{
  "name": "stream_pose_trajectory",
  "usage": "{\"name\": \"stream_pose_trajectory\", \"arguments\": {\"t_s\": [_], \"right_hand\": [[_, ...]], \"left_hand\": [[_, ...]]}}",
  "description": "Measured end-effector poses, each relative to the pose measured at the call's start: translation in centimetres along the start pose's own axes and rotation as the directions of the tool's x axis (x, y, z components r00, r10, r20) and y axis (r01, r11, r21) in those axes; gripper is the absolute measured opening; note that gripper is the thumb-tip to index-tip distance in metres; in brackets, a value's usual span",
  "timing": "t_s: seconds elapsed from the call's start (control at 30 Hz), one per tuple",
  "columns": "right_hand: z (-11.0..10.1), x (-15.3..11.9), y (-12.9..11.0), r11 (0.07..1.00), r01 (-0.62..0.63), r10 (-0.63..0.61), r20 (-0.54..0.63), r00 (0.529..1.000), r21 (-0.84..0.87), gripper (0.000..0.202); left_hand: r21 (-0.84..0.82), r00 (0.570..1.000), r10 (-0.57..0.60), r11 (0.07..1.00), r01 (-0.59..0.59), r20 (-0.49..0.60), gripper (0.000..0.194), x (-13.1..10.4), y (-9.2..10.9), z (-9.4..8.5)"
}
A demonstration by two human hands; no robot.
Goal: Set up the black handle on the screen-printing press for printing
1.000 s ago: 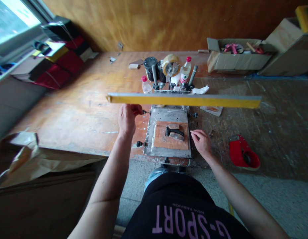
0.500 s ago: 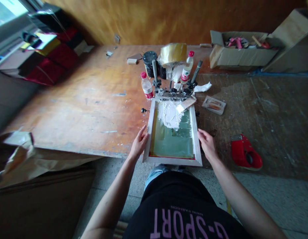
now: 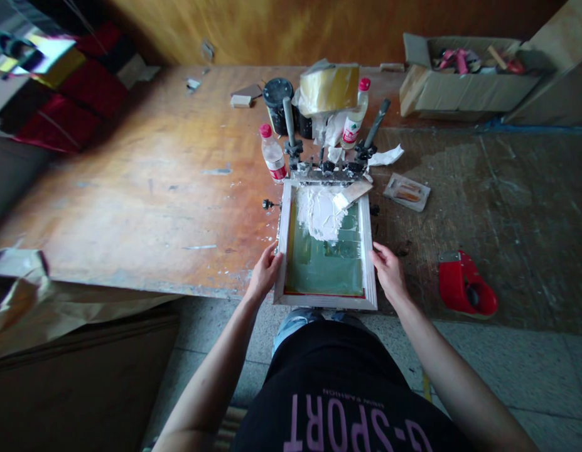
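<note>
A screen printing frame [image 3: 280, 276] with a pale metal rim and green mesh lies in front of me, its far end at a clamp [image 3: 326, 172] with two upright rods. White ink [image 3: 321, 213] is smeared thickly over the far part of the mesh. A squeegee [image 3: 354, 193] rests slantwise on the far right corner, its edge white with ink. My left hand [image 3: 266, 271] grips the frame's left side near the front corner. On the opposite side my right hand [image 3: 388, 269] holds the right rim, thumb by its upper edge. The undersides of both grips are hidden.
Behind the clamp stand a dark tub [image 3: 278, 103], a wide tape roll [image 3: 329, 89] and a bottle [image 3: 354, 119]. Another bottle [image 3: 273, 156] is left of the clamp. A red tape dispenser [image 3: 464, 285], a small clear tray [image 3: 407, 191] and an open cardboard box [image 3: 474, 94] are at right.
The near end of the frame has come down slightly and appears more level, with both hands still at its sides. My view has shifted a little.
</note>
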State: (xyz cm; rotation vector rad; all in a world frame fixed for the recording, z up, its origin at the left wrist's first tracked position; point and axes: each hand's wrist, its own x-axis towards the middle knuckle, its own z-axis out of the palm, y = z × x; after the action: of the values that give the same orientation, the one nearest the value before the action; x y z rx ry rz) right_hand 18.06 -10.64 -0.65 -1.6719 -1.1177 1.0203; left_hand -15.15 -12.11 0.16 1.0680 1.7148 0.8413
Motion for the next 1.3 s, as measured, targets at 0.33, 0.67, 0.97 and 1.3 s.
{"name": "stream_pose_trajectory", "arguments": {"t_s": [0.33, 0.67, 0.97, 1.3], "right_hand": [[0.2, -0.1, -0.2, 0.998, -0.046, 0.046, -0.016, 0.999, 0.051, 0.057], [1.2, -0.8, -1.3, 0.980, -0.082, 0.091, -0.042, 0.995, 0.184, 0.056], [1.0, 0.1, -1.6, 0.974, -0.105, 0.085, 0.106, 0.991, 0.203, 0.047], [0.6, 0.8, -1.8, 0.993, -0.080, 0.083, -0.023, 0.996, 0.083, 0.056]], "left_hand": [[-0.164, 0.991, -0.050, 0.984, 0.071, 0.128, 0.060, 0.0, 0.3, 0.1], [-0.231, 0.985, -0.067, 0.967, 0.103, 0.161, 0.061, -0.5, 0.7, 0.2], [-0.214, 0.983, -0.077, 0.970, 0.112, 0.168, 0.056, -0.6, 0.9, 0.2], [-0.284, 0.983, -0.072, 0.951, 0.118, 0.169, 0.064, -1.6, 3.1, -1.0]]}}
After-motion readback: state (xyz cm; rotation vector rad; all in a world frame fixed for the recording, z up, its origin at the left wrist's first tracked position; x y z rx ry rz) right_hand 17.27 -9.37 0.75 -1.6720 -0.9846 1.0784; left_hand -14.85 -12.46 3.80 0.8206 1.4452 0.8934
